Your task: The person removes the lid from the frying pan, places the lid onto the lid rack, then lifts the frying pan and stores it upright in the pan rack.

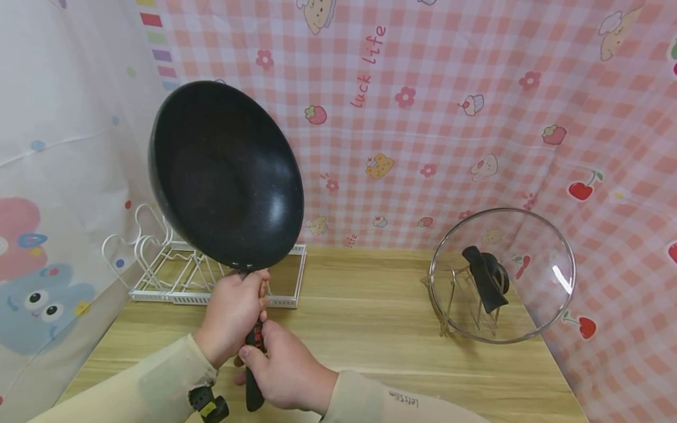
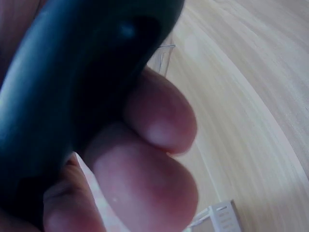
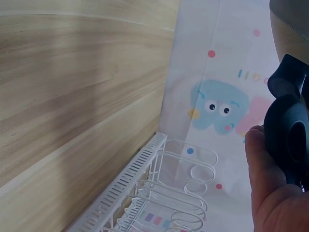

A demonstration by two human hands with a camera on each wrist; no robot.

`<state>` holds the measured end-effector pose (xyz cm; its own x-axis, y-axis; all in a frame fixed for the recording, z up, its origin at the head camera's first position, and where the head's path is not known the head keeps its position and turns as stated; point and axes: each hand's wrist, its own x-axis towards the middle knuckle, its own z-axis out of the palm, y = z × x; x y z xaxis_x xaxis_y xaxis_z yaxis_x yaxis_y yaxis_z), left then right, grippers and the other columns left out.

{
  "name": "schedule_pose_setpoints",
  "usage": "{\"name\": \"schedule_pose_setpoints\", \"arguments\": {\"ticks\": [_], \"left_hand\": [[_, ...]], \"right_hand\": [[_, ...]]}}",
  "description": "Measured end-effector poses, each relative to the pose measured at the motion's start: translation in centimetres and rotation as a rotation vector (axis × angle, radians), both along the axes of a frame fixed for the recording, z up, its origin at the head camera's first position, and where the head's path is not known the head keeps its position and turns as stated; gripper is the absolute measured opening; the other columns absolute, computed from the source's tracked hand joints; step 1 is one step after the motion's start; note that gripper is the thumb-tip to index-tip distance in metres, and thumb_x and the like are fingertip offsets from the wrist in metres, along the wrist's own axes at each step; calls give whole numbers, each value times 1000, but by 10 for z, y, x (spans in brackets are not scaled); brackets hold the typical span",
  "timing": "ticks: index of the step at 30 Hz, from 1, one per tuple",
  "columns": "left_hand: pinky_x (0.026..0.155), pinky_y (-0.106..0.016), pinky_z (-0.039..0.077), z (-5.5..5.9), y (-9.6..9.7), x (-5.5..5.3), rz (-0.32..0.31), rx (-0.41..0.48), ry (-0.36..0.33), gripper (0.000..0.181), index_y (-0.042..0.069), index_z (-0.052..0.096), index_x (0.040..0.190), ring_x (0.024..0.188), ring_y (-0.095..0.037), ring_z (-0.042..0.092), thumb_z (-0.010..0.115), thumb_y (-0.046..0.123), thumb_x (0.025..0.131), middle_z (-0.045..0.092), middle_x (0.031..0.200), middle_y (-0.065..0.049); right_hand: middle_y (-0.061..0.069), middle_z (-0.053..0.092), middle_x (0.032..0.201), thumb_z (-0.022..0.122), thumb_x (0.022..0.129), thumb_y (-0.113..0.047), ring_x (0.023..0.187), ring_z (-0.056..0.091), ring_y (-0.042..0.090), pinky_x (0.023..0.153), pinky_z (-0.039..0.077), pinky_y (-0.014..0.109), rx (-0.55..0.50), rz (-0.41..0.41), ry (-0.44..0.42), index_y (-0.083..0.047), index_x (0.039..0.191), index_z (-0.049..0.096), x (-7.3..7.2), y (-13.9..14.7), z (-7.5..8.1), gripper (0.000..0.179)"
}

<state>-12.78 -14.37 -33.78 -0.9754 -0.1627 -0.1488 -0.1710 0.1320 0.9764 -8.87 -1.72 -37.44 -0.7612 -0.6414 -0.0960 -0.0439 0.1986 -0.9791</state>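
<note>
A black wok [image 1: 222,170] is raised on edge above the table, its inside toward the head camera. Its handle [image 1: 255,382] points down toward me. My left hand [image 1: 230,314] grips the handle close to the pan body. Lower on the same handle, my right hand [image 1: 291,370] holds it, with the thumb lying across the front. In the left wrist view, curled fingers [image 2: 149,183] wrap the dark handle [image 2: 48,96]. The right wrist view has part of my hand [image 3: 273,193] against the handle [image 3: 289,135]. Behind and below the wok stands a white wire rack [image 1: 285,302], partly hidden.
A glass lid [image 1: 539,258] with a black knob leans on a small metal stand [image 1: 449,305] at the right. The wooden tabletop [image 1: 365,317] lies between stand and rack. Patterned cloth walls [image 1: 449,70] close off the back and sides.
</note>
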Motion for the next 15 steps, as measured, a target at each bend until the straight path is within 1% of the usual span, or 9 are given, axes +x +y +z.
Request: {"name": "schedule_pose_setpoints", "arguments": {"ticks": [5, 11, 13, 15], "left_hand": [[53, -30, 49, 1, 0, 2, 13, 11, -21, 36, 11, 49, 74, 51, -18, 48, 48, 24, 107, 43, 62, 3], [53, -30, 48, 2, -1, 3, 7, 74, -27, 30, 10, 49, 79, 52, -17, 46, 45, 22, 106, 42, 63, 3], [53, -29, 48, 3, -1, 4, 3, 94, -28, 28, 9, 50, 84, 53, -16, 45, 43, 22, 107, 43, 64, 3], [54, -28, 49, 2, -2, 5, -4, 103, -32, 26, 8, 52, 92, 55, -15, 46, 37, 22, 108, 45, 69, 3]], "right_hand": [[0, 69, 99, 51, 109, -11, 85, 78, 13, 69, 55, 19, 1, -3, 2, -3, 124, 53, 1, -1, 1, 17], [4, 71, 99, 51, 110, -11, 85, 75, 8, 71, 55, 19, 0, 8, 10, -4, 125, 52, 1, -1, 2, 17], [4, 71, 97, 50, 110, -11, 84, 75, 6, 71, 55, 19, -4, 14, 2, -4, 125, 52, 1, 0, 1, 17], [3, 71, 97, 49, 110, -11, 85, 74, 6, 71, 55, 19, -10, 25, -14, -4, 127, 52, 0, 0, 1, 18]]}}
